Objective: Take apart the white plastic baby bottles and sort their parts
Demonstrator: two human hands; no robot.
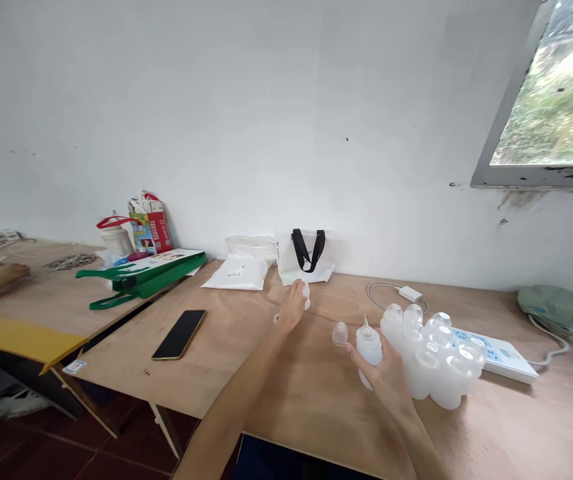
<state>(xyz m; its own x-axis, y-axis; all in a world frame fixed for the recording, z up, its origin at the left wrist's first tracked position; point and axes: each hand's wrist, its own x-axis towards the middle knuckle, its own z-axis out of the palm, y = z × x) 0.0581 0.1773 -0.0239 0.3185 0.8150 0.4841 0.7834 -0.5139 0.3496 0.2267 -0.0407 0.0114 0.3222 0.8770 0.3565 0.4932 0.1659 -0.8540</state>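
Note:
My right hand [389, 370] is closed around a translucent white squeeze bottle [369, 343] with a thin pointed nozzle on top. By its thumb is a clear domed cap [339, 333]; whether the thumb touches it I cannot tell. Farther forward, my left hand [293, 307] has its fingers curled low over the table. A small whitish piece [307, 297] shows at the right side of those fingers, mostly hidden by them. Just right of my right hand stands a tight cluster of several translucent bottles with domed caps [433, 357].
A black phone [179, 335] lies left on the wooden table. Against the wall are a white plastic package [239, 272] and a white bag with black handles [307, 257]. A power strip [501, 357] and cable sit right. Another person's hand [11, 273] rests on the left table.

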